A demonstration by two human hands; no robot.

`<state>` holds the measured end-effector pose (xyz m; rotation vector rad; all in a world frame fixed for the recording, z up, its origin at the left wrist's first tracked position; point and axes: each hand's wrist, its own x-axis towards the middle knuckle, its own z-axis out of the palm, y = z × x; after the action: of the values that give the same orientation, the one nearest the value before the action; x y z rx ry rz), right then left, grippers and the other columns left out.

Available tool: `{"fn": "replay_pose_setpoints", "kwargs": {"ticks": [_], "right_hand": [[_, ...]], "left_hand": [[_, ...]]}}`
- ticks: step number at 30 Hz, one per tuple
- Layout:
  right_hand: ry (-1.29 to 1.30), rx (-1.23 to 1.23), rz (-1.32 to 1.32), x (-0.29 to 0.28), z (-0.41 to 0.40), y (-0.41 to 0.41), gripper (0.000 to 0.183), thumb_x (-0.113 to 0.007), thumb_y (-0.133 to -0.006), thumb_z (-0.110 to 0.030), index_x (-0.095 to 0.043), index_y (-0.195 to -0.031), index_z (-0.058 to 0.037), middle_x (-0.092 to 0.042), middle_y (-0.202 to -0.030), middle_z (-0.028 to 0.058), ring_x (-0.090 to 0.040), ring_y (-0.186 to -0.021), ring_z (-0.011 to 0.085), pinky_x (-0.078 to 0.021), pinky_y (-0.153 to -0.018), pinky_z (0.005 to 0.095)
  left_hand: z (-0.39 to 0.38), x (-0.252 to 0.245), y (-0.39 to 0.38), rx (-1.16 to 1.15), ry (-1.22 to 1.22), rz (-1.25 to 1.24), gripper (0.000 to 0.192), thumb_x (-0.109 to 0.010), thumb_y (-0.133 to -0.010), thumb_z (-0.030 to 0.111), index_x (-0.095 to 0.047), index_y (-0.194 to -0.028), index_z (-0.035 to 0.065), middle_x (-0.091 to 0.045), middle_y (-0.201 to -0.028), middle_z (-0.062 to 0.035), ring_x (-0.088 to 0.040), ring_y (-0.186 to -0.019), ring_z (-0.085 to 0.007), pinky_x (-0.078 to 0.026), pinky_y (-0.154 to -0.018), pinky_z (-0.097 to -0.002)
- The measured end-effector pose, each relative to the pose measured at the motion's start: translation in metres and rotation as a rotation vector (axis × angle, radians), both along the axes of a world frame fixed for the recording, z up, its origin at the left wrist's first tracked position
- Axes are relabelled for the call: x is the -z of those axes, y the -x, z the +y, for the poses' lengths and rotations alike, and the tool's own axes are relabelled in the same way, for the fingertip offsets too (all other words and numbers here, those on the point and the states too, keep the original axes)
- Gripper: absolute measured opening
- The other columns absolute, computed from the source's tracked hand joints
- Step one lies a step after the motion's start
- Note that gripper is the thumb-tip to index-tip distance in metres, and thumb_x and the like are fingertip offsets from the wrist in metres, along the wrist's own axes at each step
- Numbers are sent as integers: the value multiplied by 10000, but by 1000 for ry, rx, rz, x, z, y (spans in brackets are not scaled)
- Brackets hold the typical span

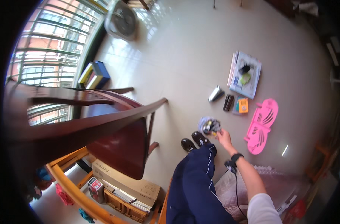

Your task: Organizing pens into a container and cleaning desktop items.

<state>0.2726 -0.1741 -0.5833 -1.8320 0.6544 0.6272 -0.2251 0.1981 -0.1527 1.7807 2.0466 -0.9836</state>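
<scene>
My right hand (223, 137) is at the near right rim of a round, light-coloured container (202, 123), its fingers pinched on that edge. Small mixed items (210, 127), dark, silver and yellow, fill the container; they are too small to name. It stands on the floor just beyond my black shoes (199, 137). A dark band with a small cabled device (231, 165) is on my right wrist. My left hand is out of view. Farther out lie a silver and dark stapler-like tool (215, 94), a dark oblong object (228, 102) and a small orange box (243, 105).
A paper stack (250, 84) carries a black item and a green roll. To the right lies a pink cut-out rack (262, 126). A dark wooden chair (122, 145) stands left, above a cardboard box (125, 179). A fan (122, 22) stands by the barred window.
</scene>
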Motion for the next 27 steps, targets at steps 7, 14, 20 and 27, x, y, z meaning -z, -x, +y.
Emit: {"fn": "replay_pose_setpoints", "kwargs": {"ticks": [7,14,20,27], "right_hand": [[-189,-451,-18,-346,33,-37,150,-529,-832,-146,-571,-800,-5,-578,-579,42,-545,-530,99,-428,-509,278],[-283,-1120,-168,-545,133,-56,196,-567,-825,-175,-614,-916,-7,-613,-619,76,-572,-552,120,-451,-530,277],[-335,-1761,-276,-631,257,10,274,-576,-829,-194,-599,-1014,7,-591,-621,78,-511,-564,79,-435,-530,281],[-487,-2211,41,-657,380,122,465,-535,-893,-342,-494,-1215,-9,-625,-744,109,-585,-649,182,-474,-668,310]], "left_hand": [[-7,16,-38,73,-113,-293,1018,-800,-603,371,-234,-1340,-43,-220,-1376,-272,-216,-1290,-392,-224,-1062,-452],[-40,-134,-248,384,-88,-1134,969,-772,-661,444,-247,-1353,15,-221,-1405,-220,-242,-1304,-358,-215,-1072,-457],[-63,-185,-248,525,-401,-1339,1009,-789,-582,487,-303,-1334,23,-333,-1347,-245,-323,-1255,-396,-222,-1060,-490],[-35,-195,-157,-150,-658,-1553,870,-864,-521,275,-424,-1207,-31,-491,-1198,-197,-487,-1141,-289,-361,-992,-383]]}}
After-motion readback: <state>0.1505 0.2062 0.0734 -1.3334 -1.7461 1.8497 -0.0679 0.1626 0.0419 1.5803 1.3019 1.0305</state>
